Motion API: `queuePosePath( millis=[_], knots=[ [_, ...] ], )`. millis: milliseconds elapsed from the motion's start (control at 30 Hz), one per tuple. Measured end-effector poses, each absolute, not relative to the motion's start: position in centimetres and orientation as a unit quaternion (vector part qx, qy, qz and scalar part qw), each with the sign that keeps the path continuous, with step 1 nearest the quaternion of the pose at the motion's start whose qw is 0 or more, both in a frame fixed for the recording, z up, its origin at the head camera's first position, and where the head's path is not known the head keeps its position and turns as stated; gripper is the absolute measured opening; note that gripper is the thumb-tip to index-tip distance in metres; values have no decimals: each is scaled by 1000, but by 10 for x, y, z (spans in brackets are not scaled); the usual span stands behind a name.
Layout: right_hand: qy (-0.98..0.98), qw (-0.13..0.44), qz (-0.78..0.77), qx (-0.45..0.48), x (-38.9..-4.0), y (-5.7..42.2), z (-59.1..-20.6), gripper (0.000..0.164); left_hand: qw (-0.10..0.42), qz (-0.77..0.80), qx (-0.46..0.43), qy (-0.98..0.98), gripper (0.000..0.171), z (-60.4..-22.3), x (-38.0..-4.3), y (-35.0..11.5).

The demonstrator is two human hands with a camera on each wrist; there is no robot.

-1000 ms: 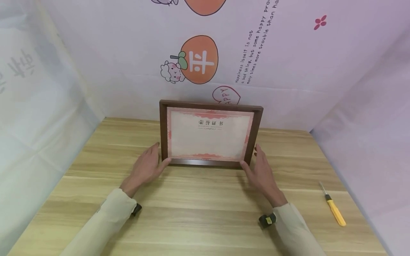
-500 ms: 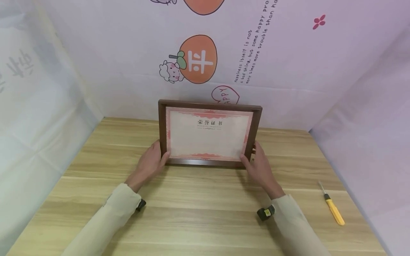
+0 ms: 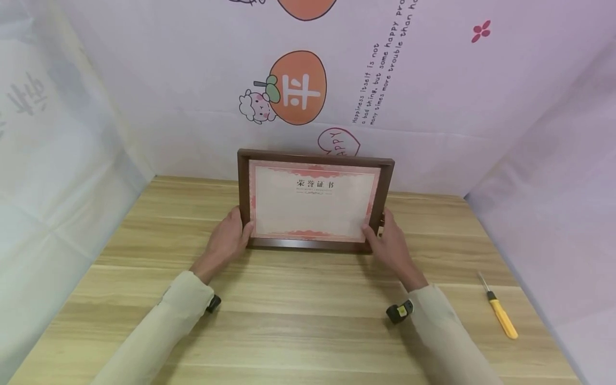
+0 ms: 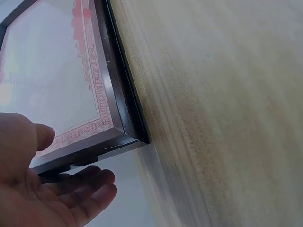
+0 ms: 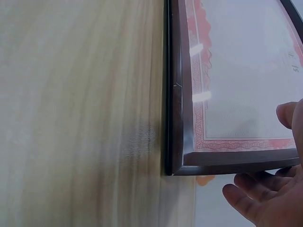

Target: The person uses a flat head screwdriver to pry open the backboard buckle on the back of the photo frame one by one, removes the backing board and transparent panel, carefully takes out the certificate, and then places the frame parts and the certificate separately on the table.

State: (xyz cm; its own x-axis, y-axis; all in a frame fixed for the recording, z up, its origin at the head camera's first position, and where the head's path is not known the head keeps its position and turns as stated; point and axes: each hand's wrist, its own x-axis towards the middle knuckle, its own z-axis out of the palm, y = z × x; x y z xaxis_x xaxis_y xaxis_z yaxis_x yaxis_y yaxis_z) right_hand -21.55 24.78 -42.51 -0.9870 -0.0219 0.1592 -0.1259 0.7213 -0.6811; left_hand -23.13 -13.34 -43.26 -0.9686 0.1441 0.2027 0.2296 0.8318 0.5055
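The frame, standing near the middle of the tabletop's back edge, should handle as stiff and fairly light, its smooth rails a little slippery and its glossy front perhaps breakable. The side rails near the bottom corners look the safest hold, and there the left hand and right hand grip it, partly closed, thumbs in front. The frame's back is hidden, and the small print unreadable.
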Motion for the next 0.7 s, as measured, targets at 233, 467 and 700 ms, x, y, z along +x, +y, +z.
queuePosePath(
  millis=[233, 467, 700],
  knots=[
    [-919, 66, 386, 37, -221, 250, -418, 70, 70, -286, -91, -951, 50, -428, -233, -133],
    [-916, 75, 393, 29, -226, 250, -412, 67, 60, -286, -78, -953, 52, -421, -235, -133],
    [-904, 66, 423, 7, -232, 254, -410, 62, 76, -293, -81, -950, 48, -418, -239, -134]
  ],
)
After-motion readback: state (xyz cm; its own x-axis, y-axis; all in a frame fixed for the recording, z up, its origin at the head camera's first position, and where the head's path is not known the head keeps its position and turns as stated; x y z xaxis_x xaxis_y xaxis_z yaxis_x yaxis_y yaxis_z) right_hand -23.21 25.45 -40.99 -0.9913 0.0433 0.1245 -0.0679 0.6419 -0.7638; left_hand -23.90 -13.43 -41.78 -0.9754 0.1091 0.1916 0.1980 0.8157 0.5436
